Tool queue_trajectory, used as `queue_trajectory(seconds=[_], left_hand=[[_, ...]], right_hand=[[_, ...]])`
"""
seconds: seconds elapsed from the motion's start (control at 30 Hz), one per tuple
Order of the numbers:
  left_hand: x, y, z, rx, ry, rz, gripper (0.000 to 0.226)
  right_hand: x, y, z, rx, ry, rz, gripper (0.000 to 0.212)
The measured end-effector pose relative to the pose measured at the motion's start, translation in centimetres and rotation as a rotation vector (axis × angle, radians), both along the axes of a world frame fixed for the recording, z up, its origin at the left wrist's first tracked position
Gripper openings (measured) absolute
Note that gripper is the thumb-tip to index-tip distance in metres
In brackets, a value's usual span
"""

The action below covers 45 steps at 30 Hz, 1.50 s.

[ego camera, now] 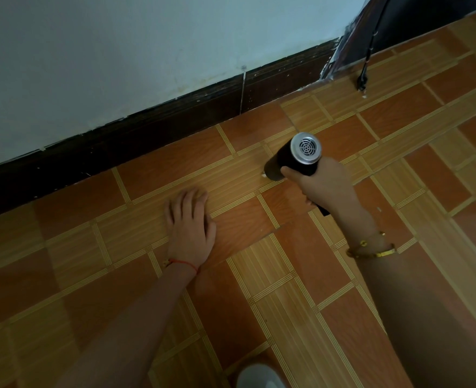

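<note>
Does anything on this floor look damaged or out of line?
Yes. Between the left hand and the right hand holding the dryer, a seam crosses the floor covering; the striped pattern does not line up across it.

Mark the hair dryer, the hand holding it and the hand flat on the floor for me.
hair dryer [290, 161], head view, black barrel.
right hand [326, 184], head view, back of hand.
left hand [190, 223], head view, back of hand.

It looked like a room in a home. Orange-brown and tan wood-patterned floor tiles [259, 289] spread from 3 round to 9 o'clock, a scuffed dark skirting board [147, 141] ran under a pale wall [119, 51] at 11 o'clock, and a hair dryer [292, 161], a household appliance, was at 2 o'clock.
</note>
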<state>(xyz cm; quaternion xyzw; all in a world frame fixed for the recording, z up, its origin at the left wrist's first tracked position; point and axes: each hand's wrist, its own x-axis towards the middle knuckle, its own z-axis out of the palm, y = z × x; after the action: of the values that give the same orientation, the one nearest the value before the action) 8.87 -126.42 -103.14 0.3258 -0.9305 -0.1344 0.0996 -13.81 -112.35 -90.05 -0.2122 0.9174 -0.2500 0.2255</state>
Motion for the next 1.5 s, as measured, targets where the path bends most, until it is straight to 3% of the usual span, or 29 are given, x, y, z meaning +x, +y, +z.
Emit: queue_trajectory(seconds=[0.33, 0.53, 0.7, 0.83, 0.9, 1.5], left_hand=[[0.0, 0.0, 0.0, 0.001, -0.012, -0.002, 0.051], [0.0, 0.0, 0.1, 0.005, -0.017, -0.003, 0.052], [0.0, 0.0, 0.2, 0.002, -0.007, -0.001, 0.052], [0.1, 0.0, 0.1, -0.001, -0.015, -0.005, 0.051], [0.0, 0.0, 0.0, -0.004, -0.017, -0.004, 0.051], [0.1, -0.1, 0.1, 0.053, 0.020, -0.015, 0.050]], right_hand=[[1.8, -0.5, -0.4, -0.047, 0.209, 0.089, 0.070], [3.4, -1.3, 0.0, 0.109, 0.403, 0.324, 0.057], [3.4, -1.4, 0.1, 0.114, 0.371, 0.325, 0.058], [2.6, -1.6, -0.2, -0.022, 0.106, 0.108, 0.060], [2.2, -1.5, -0.8, -0.044, 0.065, 0.059, 0.056], [3.6, -2.1, -1.1, -0.035, 0.134, 0.081, 0.066]])
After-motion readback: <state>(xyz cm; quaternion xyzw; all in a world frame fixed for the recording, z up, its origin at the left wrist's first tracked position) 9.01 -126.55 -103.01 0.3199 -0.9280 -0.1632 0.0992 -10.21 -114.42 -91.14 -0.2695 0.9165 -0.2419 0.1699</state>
